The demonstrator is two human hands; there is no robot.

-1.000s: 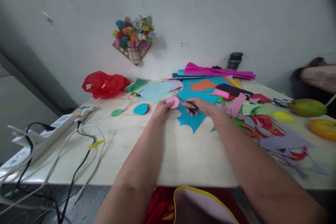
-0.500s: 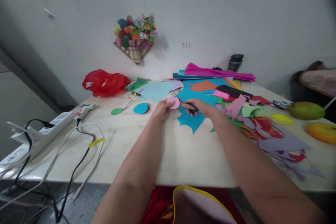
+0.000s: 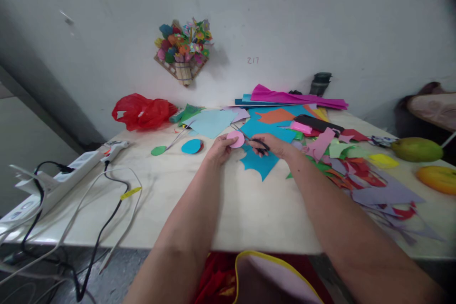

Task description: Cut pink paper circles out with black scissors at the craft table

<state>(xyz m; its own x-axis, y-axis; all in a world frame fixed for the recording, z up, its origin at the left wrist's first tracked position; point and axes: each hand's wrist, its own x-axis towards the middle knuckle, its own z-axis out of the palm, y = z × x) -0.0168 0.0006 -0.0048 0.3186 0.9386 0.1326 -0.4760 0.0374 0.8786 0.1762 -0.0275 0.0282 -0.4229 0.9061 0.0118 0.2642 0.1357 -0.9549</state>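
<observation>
My left hand pinches a round pink paper piece above the middle of the table. Closed around the black handles of a pair of scissors is my right hand, just right of the pink circle. The scissor blades point up and left, past the circle's upper right edge. Beneath my right hand lies a blue sheet with curved cut-outs. Left of my hands are a blue paper circle over something red, and a green circle by a thin purple strip.
Colored scraps cover the table's right side, near a black phone-like object and two fruits. A red plastic bag sits at the back left. A power strip with cables lies at the left. Rolled magenta paper rests along the wall.
</observation>
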